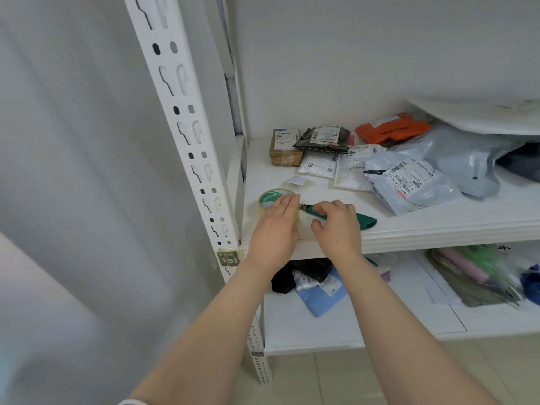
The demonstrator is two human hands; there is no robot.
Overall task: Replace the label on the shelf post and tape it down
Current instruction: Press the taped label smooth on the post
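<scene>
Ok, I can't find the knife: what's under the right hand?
A green utility knife: its handle end sticks out right, blade toward the tape roll that the left hand touches. The right hand holds and covers its middle.

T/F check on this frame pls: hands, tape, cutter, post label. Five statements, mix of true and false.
1. The left hand rests on the tape roll. True.
2. The right hand is empty. False: it holds the green cutter.
3. The label on the post reads 1-03. True.
4. The tape roll sits on the bottom shelf. False: it sits on the shelf above that one, near the post.
5. An orange parcel lies towards the back of that shelf. True.
</scene>
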